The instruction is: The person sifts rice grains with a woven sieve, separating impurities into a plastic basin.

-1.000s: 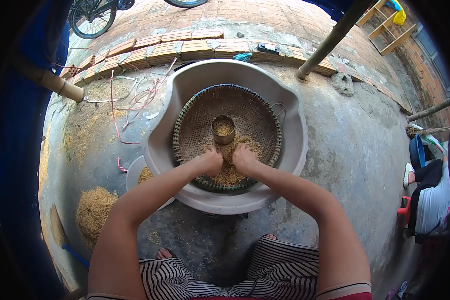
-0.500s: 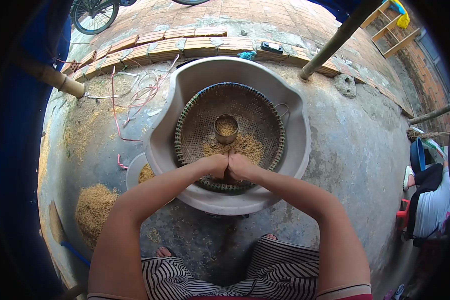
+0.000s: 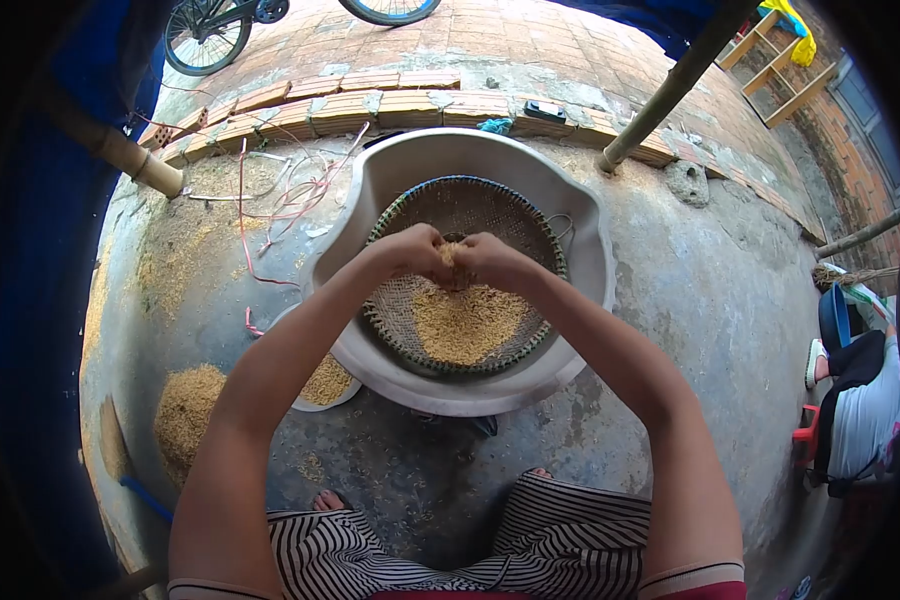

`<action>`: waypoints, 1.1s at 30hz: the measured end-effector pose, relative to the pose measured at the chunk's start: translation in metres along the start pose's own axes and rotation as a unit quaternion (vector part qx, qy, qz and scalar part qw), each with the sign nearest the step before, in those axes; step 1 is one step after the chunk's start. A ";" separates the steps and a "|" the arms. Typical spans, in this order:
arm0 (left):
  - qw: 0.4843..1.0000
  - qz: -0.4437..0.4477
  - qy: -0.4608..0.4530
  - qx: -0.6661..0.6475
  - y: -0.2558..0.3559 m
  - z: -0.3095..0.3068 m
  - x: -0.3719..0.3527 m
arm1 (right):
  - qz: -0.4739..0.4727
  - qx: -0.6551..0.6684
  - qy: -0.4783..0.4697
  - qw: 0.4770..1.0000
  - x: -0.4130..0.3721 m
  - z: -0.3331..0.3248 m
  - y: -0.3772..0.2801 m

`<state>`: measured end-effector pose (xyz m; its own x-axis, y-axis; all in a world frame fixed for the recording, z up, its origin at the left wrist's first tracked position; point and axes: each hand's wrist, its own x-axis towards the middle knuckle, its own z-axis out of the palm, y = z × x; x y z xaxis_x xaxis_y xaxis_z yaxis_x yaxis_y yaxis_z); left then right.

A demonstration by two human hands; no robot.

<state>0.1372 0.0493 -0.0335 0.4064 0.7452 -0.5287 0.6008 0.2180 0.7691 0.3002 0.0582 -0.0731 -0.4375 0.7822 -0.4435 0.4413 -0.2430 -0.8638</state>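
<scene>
A round woven bamboo sieve (image 3: 388, 325) with a bound rim sits inside a large pale plastic tub (image 3: 582, 235). Loose golden grain (image 3: 465, 325) lies spread over the sieve's near half. My left hand (image 3: 417, 252) and my right hand (image 3: 487, 262) meet above the sieve, fingers curled together around a small heap of grain that shows between them. The hands cover the spot where a small cup stands, so only a dark trace of it shows beneath them.
A white basin (image 3: 335, 390) with grain stands left of the tub, near a grain pile (image 3: 188, 410) on the concrete. Pink straps (image 3: 260, 205) lie behind. A bamboo pole (image 3: 660, 105) slants at right. Another person (image 3: 858, 410) sits far right by a blue basin (image 3: 834, 315).
Both hands have risen from the sieve's near side to over the cup, bringing up grain. More grain now shows on the near part of the sieve.
</scene>
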 end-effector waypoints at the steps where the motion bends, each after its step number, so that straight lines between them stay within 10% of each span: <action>1: 1.000 0.001 0.001 0.000 -0.003 0.000 0.007 | 0.000 -0.001 0.000 1.000 0.004 -0.003 -0.002; 7: 0.995 0.022 0.099 0.000 -0.018 0.000 0.019 | 0.003 -0.006 0.071 0.997 -0.003 -0.011 -0.006; 9: 0.964 0.009 0.166 0.206 -0.032 -0.001 0.023 | -0.055 -0.237 0.190 0.951 -0.005 -0.016 0.014; 12: 0.920 -0.007 0.101 0.378 -0.076 0.023 0.040 | 0.154 -0.288 0.038 0.944 0.005 -0.003 0.054; 17: 0.808 0.053 0.026 0.586 -0.101 0.084 0.045 | 0.046 -0.429 0.025 0.902 0.021 0.050 0.112; 20: 0.798 0.070 -0.100 0.590 -0.071 0.077 0.030 | -0.027 -0.511 0.110 0.852 0.009 0.066 0.119; 23: 0.826 0.173 -0.142 0.518 -0.090 0.079 0.024 | -0.074 -0.445 -0.124 0.884 -0.031 0.058 0.083; 26: 0.885 0.095 -0.231 0.394 -0.058 0.053 0.019 | -0.013 -0.340 -0.215 0.915 -0.039 0.026 0.048; 28: 0.889 0.080 -0.142 0.428 -0.069 0.047 0.030 | -0.086 -0.418 -0.098 0.899 -0.016 0.007 0.089; 30: 0.868 -0.027 -0.180 0.462 -0.057 0.043 0.022 | 0.056 -0.434 -0.020 0.899 -0.009 -0.008 0.096; 33: 0.842 0.047 -0.156 0.515 -0.075 0.066 0.027 | 0.053 -0.474 -0.041 0.878 -0.010 0.019 0.106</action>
<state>0.1488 0.0119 -0.1289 0.5494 0.4927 -0.6749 0.7695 -0.6131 0.1787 0.3369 0.0138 -0.1646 -0.3915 0.7308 -0.5591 0.9201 0.3046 -0.2461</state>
